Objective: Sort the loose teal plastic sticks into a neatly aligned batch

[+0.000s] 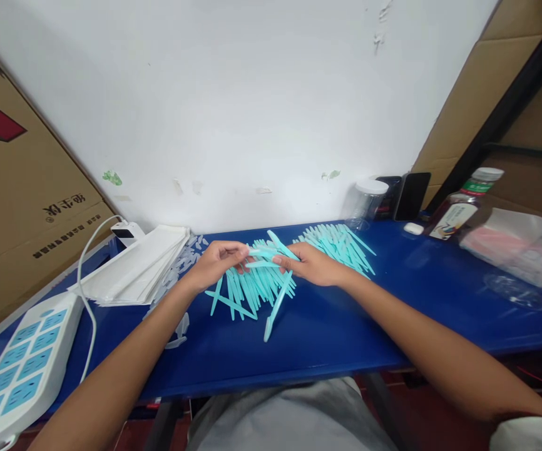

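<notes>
Several turquoise eyebrow razors (284, 241) fan out from my right hand (312, 264), whose fingers are closed around their handles. My left hand (221, 263) pinches a small translucent cap (252, 252) at the tip of one of these razors. How far the cap covers the tip I cannot tell. Under both hands lies a loose pile of turquoise razors (252, 291). A second razor pile (341, 247) lies beyond my right hand. Loose translucent caps (172, 275) are scattered to the left of my left hand.
White paper sleeves (132, 266) are stacked at the left, near a power strip (22, 357) and a white cable (87, 269). Along the back right stand a clear jar (367, 203), a phone (412, 195) and a bottle (463, 207). A plastic bag (510, 244) lies on the blue table (327, 338).
</notes>
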Motion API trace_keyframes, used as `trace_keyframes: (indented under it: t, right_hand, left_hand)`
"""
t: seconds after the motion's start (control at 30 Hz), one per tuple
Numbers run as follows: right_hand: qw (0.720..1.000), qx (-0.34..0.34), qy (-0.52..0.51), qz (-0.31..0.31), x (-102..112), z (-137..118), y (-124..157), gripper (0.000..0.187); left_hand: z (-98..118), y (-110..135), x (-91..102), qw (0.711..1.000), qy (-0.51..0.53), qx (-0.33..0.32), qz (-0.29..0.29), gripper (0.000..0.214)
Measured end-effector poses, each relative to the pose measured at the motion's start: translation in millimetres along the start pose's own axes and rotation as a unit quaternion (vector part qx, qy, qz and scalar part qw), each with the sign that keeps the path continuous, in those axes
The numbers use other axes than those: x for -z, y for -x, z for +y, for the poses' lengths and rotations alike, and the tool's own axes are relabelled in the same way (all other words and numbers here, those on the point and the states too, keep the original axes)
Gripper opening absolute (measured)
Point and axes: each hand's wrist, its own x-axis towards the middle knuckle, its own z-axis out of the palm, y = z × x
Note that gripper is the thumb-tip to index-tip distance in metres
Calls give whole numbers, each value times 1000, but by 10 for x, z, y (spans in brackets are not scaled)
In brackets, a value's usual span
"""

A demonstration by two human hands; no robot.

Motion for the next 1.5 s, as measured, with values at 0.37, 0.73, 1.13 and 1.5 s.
trace_keyframes:
  t: [0.37,0.73,1.13,1.5]
  right_hand:
    - [996,-16,-77,35,3,35,-9,50]
    - [994,2,-105,34,-222,-65,15,55]
    - [992,82,-90,-33,-448,-203,91,55]
    - [981,-21,-172,-86,-420,-214,84,66]
  left_hand:
    - [-31,65,-292,970,-216,-95,-68,55]
    - [18,106,-513,982,-147,-115,16,49]
    - [67,162,-788,988,146,51,3,52]
    - [28,148,-781,984,162,41,68,58]
